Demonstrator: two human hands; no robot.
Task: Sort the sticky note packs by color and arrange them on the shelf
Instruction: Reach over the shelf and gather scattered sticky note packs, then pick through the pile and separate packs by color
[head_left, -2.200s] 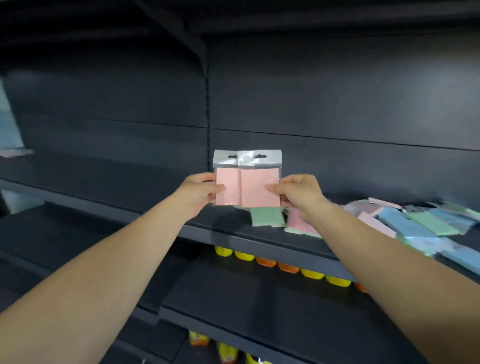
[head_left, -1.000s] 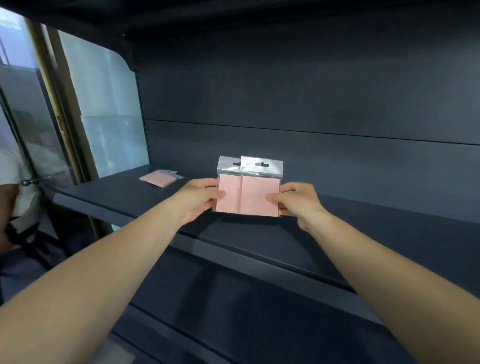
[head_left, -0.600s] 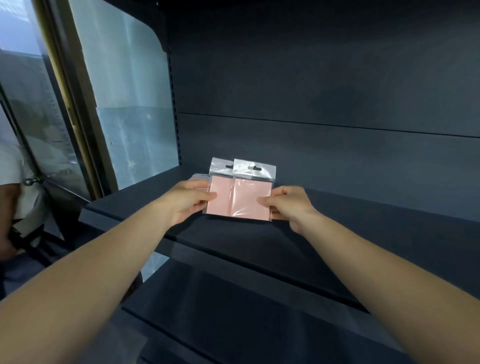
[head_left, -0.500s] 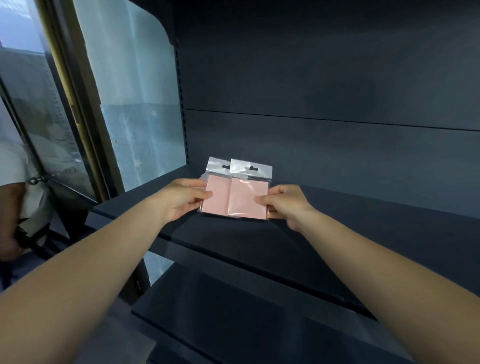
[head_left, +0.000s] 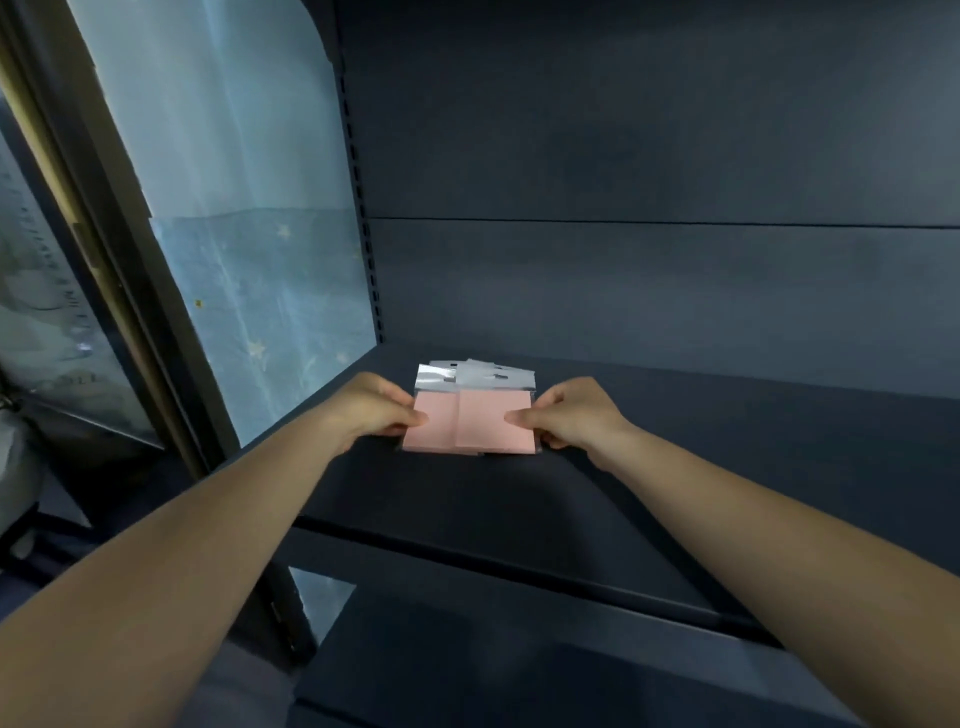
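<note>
Shelf unit: I take the dark grey metal shelf (head_left: 675, 441) as my landmark; its slotted upright and flat back panel rise behind it, and a second dark board sits below it.
Window: a pale blue frosted glass panel (head_left: 234, 234) stands just left of the shelf, at its left end.
What changed: a moment ago the view held the middle of the bay and I had the packs lifted upright in front of me; now I am at the shelf's far left end, and the packs have tipped flat and come down low over the board. The loose heap of mixed colours further right is out of view.
What that means: I judge the pink group is being started or added to here at the left end, so this is a placing step, with the other colours left to sort.
Packs: the pink sticky note packs in clear sleeves with silvery hanger tabs (head_left: 470, 421) lie near the shelf's left rear corner, tabs pointing to the back panel. Several tabs fan out at the top, so there is more than one. I cannot tell whether the bottom pack already touches the board.
Left hand: my left hand (head_left: 371, 410) pinches the packs' left edge, thumb on top, forearm reaching in from the lower left.
Right hand: my right hand (head_left: 569, 415) pinches the right edge the same way, thumb on the pink face, wrist low over the board.
</note>
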